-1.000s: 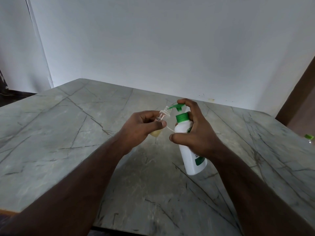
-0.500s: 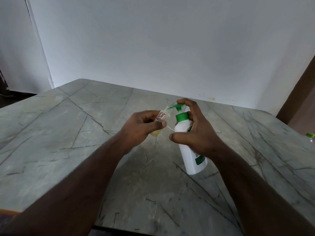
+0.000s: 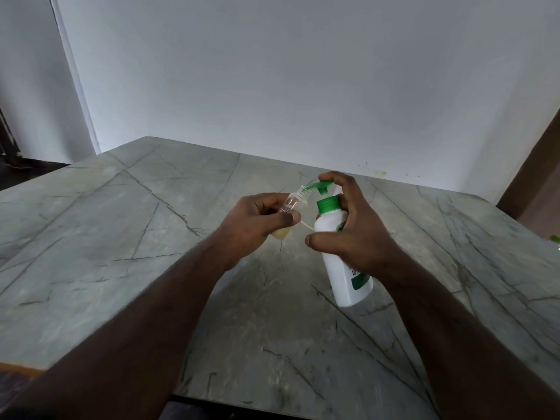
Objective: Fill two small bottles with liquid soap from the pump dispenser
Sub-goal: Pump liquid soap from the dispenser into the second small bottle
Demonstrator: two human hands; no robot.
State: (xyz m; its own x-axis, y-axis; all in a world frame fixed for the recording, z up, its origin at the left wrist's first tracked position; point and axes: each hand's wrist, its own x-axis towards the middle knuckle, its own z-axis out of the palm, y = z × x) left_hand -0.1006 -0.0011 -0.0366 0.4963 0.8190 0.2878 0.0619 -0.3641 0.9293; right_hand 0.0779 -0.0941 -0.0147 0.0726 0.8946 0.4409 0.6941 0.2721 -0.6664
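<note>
1. Right hand [image 3: 354, 234] grips the pump dispenser [image 3: 345, 268]: thumb and fingers wrapped round the white body, index finger [image 3: 336, 178] curled over the top of the green pump head [image 3: 321, 187].
2. Dispenser is tilted, base toward the camera, held above the marble table [image 3: 121, 237]; whether the base touches the tabletop cannot be told. Green collar sits just below the pump head, green label partly hidden under the palm.
3. Left hand [image 3: 254, 225] holds the small bottle [image 3: 292, 212], just left of the dispenser, fingers and thumb curled round its middle.
4. Small bottle is clear, uncapped, tilted with its neck toward the dispenser. Pump spout tip sits at the bottle's mouth, touching or nearly so.
5. Pale yellowish liquid sits in the bottle's lower end, below the left hand's fingers; upper part looks clear.
6. Thin white tube or strand [image 3: 306, 225] runs between the left thumb and the dispenser body; what it is cannot be told.
7. Green-topped object [image 3: 555, 237] sits well right of the dispenser, at the frame's edge, mostly cut off.
8. White wall [image 3: 272, 86] stands behind the table, past the dispenser.
</note>
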